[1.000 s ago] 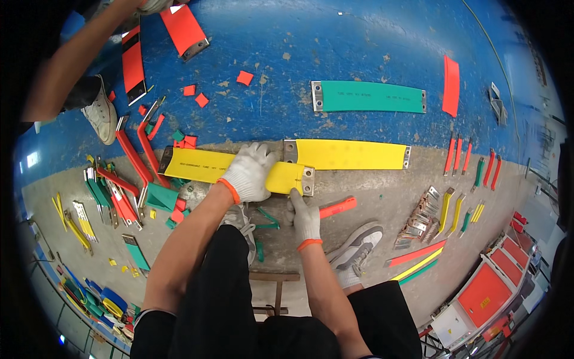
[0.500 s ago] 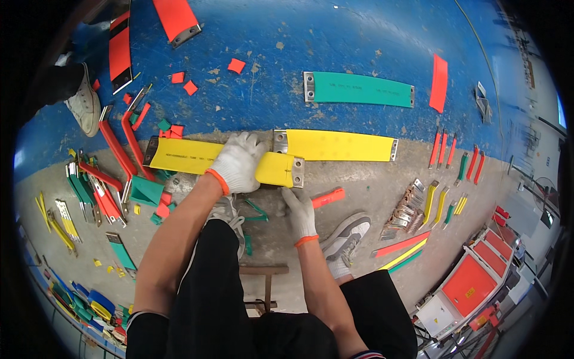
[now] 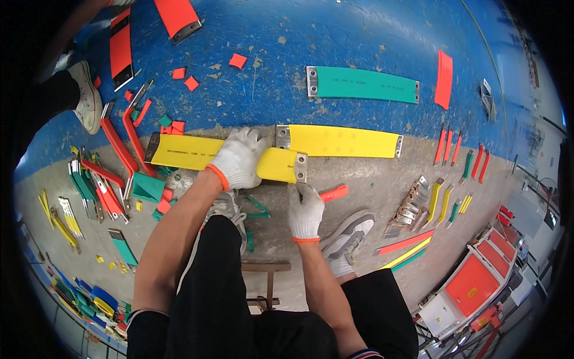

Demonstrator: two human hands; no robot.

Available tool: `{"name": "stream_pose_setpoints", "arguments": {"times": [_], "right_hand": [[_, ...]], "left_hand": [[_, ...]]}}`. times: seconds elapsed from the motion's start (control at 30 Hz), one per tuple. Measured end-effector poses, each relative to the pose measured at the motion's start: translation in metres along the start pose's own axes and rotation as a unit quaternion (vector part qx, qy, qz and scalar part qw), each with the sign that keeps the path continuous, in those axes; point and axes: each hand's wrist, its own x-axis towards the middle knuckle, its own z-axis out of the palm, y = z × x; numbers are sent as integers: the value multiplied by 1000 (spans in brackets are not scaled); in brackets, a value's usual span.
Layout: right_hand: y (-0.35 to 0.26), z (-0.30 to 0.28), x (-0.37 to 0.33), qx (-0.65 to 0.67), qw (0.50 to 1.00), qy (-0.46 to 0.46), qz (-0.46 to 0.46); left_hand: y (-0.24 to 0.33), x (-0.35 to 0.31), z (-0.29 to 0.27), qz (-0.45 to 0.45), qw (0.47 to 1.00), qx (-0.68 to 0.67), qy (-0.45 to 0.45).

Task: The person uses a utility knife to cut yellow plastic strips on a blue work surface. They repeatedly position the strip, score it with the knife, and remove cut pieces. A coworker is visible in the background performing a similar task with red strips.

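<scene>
My left hand (image 3: 240, 158), in a white glove with an orange cuff, is closed over the middle of a yellow-sleeved flat busbar (image 3: 185, 151). Bare metal with holes shows at the bar's right end. Just below that end is my gloved right hand (image 3: 305, 212), its fingers curled together close to the lower corner; whatever they may pinch is hidden. Beside its fingertips lies an orange-red handle-like piece (image 3: 333, 192). A second yellow busbar (image 3: 344, 141) lies just beyond, and a green one (image 3: 366, 84) farther off.
Red bent bars (image 3: 116, 146) and green scraps (image 3: 146, 186) crowd the left. To the right lie stacked metal pieces (image 3: 408, 206) and small coloured bars (image 3: 441, 145). A red-and-white cabinet (image 3: 472, 290) stands at lower right. Another person's shoe (image 3: 86, 99) is at upper left.
My right hand has shifted slightly right and up toward the bar's metal end, its fingers now more curled. My left hand keeps its hold on the yellow busbar. The view has shifted slightly.
</scene>
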Motion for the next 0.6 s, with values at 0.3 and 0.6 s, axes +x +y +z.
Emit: {"name": "stream_pose_setpoints", "arguments": {"times": [0.3,0.6], "right_hand": [[36,-37,23,-86,993,83,-11],[78,-77,39,-9,1000,11,12]], "left_hand": [[4,-1,-5,15,999,30,-7],[12,5,-15,14,999,37,-33]]}}
